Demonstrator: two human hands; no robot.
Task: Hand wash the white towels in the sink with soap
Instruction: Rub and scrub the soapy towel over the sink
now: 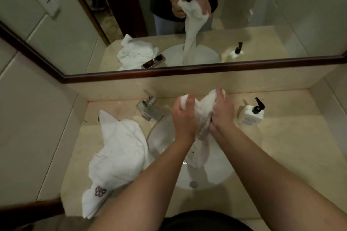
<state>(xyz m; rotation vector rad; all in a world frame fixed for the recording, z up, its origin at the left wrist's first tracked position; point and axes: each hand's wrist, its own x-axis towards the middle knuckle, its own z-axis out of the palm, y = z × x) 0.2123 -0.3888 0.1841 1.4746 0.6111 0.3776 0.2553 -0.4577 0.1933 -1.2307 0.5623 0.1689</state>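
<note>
A wet white towel (pixel 201 142) hangs bunched over the round white sink (pixel 163 142), its lower end trailing into the basin. My left hand (pixel 183 118) grips one upper fold. My right hand (pixel 222 112) grips the other fold, close beside the left. A second white towel (pixel 120 154) with a purple embroidered mark lies crumpled on the counter left of the sink. A white soap pump bottle (pixel 250 114) with a black nozzle stands on the counter to the right.
A chrome tap (pixel 150 109) sits behind the sink at the left. The beige stone counter (pixel 291 146) runs to a tiled wall on the left. A dark-framed mirror (pixel 187 73) above reflects the hands and towel.
</note>
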